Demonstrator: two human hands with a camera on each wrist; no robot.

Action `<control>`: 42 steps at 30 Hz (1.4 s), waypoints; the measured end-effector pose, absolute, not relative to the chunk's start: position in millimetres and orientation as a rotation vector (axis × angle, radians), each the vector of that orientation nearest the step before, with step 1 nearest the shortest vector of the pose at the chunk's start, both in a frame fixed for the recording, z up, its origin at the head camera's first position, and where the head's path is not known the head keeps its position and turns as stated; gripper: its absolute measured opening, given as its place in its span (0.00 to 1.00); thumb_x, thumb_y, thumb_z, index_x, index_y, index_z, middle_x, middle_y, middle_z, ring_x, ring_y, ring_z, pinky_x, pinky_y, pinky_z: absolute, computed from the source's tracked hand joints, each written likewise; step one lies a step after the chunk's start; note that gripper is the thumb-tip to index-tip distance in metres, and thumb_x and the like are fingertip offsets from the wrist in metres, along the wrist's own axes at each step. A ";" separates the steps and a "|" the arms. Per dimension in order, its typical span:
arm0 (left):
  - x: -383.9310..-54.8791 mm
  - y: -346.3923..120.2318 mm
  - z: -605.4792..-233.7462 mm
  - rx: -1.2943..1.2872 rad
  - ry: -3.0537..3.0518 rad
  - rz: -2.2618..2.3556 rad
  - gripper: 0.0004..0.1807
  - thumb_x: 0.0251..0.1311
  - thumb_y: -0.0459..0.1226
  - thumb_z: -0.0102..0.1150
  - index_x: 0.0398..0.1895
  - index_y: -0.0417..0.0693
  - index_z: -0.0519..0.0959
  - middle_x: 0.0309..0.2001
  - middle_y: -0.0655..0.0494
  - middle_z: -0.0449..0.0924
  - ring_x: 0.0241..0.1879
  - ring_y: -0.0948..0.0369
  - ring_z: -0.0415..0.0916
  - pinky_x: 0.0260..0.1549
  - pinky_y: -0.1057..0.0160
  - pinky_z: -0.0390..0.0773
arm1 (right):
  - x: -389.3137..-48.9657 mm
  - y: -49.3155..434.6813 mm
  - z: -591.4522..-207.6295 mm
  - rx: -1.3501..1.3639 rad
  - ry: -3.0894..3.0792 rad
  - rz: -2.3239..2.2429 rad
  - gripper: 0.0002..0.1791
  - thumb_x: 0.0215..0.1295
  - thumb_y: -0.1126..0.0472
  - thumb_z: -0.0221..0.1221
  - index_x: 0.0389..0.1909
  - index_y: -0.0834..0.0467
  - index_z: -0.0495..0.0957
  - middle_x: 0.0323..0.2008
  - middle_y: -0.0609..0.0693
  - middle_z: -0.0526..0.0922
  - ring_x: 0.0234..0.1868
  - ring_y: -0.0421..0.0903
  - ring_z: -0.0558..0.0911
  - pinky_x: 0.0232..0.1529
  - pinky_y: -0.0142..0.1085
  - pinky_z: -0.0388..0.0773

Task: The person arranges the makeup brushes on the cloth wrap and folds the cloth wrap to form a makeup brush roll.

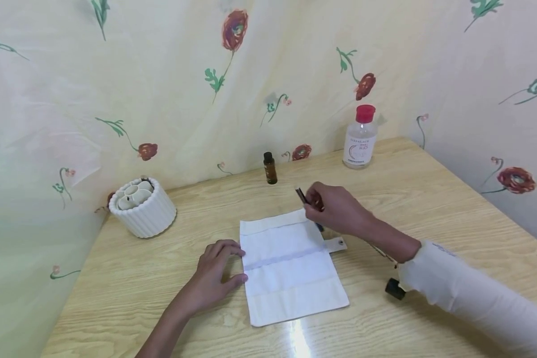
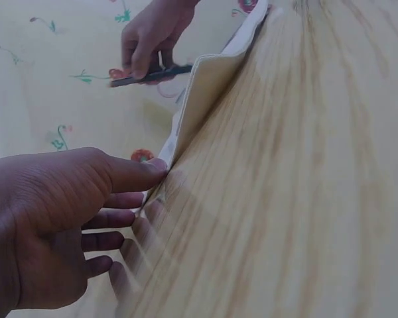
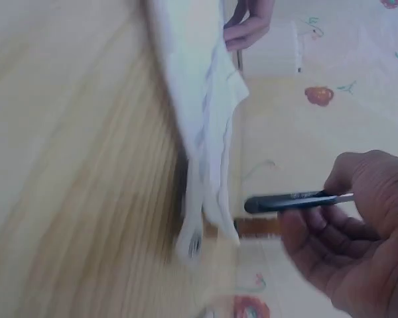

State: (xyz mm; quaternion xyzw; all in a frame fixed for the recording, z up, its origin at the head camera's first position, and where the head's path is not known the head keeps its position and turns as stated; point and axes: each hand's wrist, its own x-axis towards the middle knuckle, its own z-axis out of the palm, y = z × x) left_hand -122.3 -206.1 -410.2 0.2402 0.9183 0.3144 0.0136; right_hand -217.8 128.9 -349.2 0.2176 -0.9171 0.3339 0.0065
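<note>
A white fabric roll-up case (image 1: 291,278) lies unfolded on the table, with a small snap tab (image 1: 336,244) sticking out from its right side. My left hand (image 1: 212,278) rests at the case's left edge, thumb and fingertips touching it, fingers spread apart. Over the case's upper right corner, my right hand (image 1: 337,209) pinches a slim black-handled tool (image 3: 285,201) between thumb and fingers. That tool shows a rounded, lettered handle end and a silvery section in the right wrist view. Its other end looks pale in the head view; my fingers hide its middle.
A ribbed white pot (image 1: 149,219) with round compartments stands at the back left. Behind the case is a small brown bottle (image 1: 270,171), and a red-capped clear bottle (image 1: 360,139) stands farther right. Floral cloth (image 1: 179,109) hangs behind the wooden table (image 1: 429,199).
</note>
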 end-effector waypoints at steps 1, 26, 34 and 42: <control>-122.2 -205.8 -410.2 0.749 2.859 0.982 0.26 0.61 0.45 0.70 0.61 0.51 0.73 0.68 0.58 0.63 0.69 0.54 0.54 0.65 0.41 0.51 | -219.3 123.4 -349.0 0.689 -2.861 1.098 0.10 0.67 0.59 0.61 0.44 0.57 0.75 0.33 0.49 0.81 0.31 0.43 0.80 0.28 0.35 0.79; -121.8 -203.2 -409.1 0.739 2.870 0.992 0.26 0.62 0.44 0.70 0.60 0.51 0.73 0.67 0.56 0.64 0.69 0.54 0.54 0.65 0.42 0.51 | -223.2 26.7 -388.2 1.080 -2.683 1.773 0.32 0.68 0.68 0.62 0.68 0.55 0.60 0.38 0.51 0.83 0.30 0.45 0.87 0.34 0.38 0.83; -121.9 -204.4 -409.9 0.751 2.879 0.995 0.26 0.61 0.44 0.70 0.60 0.51 0.73 0.67 0.56 0.64 0.68 0.54 0.54 0.64 0.42 0.52 | -218.1 26.1 -387.8 1.091 -2.830 1.680 0.30 0.67 0.63 0.64 0.66 0.56 0.64 0.37 0.48 0.84 0.31 0.42 0.87 0.36 0.36 0.81; -121.2 -204.3 -409.2 0.737 2.881 0.985 0.26 0.61 0.44 0.70 0.60 0.51 0.73 0.67 0.55 0.64 0.68 0.53 0.55 0.64 0.42 0.53 | -216.7 28.0 -388.6 1.159 -2.898 1.576 0.22 0.67 0.61 0.65 0.59 0.58 0.71 0.37 0.47 0.84 0.32 0.40 0.85 0.37 0.36 0.80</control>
